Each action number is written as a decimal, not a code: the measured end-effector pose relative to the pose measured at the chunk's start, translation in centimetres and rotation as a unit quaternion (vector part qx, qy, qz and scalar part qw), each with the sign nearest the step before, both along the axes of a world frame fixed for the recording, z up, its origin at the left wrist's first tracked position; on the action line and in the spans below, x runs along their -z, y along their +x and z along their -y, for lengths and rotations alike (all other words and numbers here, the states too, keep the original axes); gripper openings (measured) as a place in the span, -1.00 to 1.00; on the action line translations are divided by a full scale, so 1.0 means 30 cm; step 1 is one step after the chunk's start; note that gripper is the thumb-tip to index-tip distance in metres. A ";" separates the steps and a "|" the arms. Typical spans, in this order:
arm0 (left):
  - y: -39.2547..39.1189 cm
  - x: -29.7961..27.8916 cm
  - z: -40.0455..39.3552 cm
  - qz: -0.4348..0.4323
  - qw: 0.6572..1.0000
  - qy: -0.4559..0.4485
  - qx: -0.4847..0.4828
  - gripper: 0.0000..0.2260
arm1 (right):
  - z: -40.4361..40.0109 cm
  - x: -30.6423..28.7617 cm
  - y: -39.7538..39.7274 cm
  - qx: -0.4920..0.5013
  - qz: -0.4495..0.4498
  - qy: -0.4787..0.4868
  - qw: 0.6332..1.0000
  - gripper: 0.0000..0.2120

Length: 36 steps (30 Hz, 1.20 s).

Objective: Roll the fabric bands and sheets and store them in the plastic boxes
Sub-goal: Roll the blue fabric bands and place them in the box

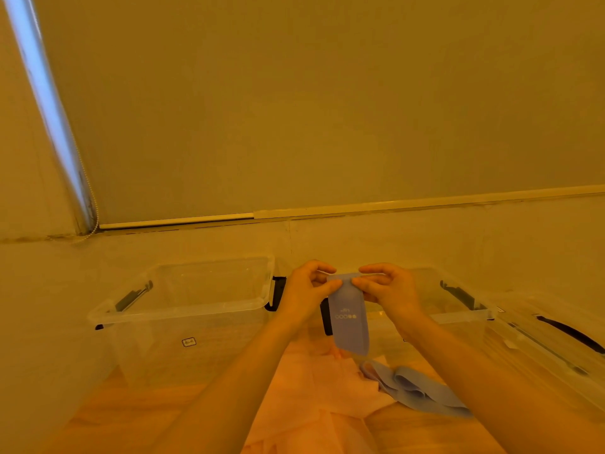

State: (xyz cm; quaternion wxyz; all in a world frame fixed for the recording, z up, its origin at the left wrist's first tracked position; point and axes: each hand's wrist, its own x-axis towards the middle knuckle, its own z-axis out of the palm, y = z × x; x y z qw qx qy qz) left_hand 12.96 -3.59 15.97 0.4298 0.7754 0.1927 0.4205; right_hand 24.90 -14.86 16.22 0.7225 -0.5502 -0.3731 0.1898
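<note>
Two clear plastic boxes sit open beyond the hands, the left box (183, 299) past the left hand, the right box (458, 309) behind the right hand; a pink sheet (314, 388) lies crumpled beneath the forearms; the left hand (306, 291) and right hand (388, 290) pinch the blue band (348, 319) at its top, its tail trailing below the right wrist.

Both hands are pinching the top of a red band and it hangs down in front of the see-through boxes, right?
Not quite: the band is blue, not red. The head view shows the left hand and the right hand pinching its top edge while it hangs down in front of the clear plastic boxes.
</note>
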 end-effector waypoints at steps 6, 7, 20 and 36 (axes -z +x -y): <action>0.003 0.006 -0.012 -0.007 1.000 0.016 -0.005 -0.86 | -0.008 0.006 -0.001 0.008 -0.007 -0.015 1.000 -0.88; 0.003 0.008 -0.013 -0.008 1.000 0.017 -0.005 -0.86 | -0.009 0.006 -0.001 0.007 -0.006 -0.017 1.000 -0.88; 0.002 0.015 -0.029 -0.010 0.999 0.030 -0.014 -0.81 | -0.013 0.002 -0.021 0.002 -0.008 -0.017 1.000 -0.87; 0.006 0.014 -0.037 0.010 0.999 -0.042 0.002 -0.80 | -0.016 -0.004 -0.031 -0.008 0.004 -0.030 1.000 -0.79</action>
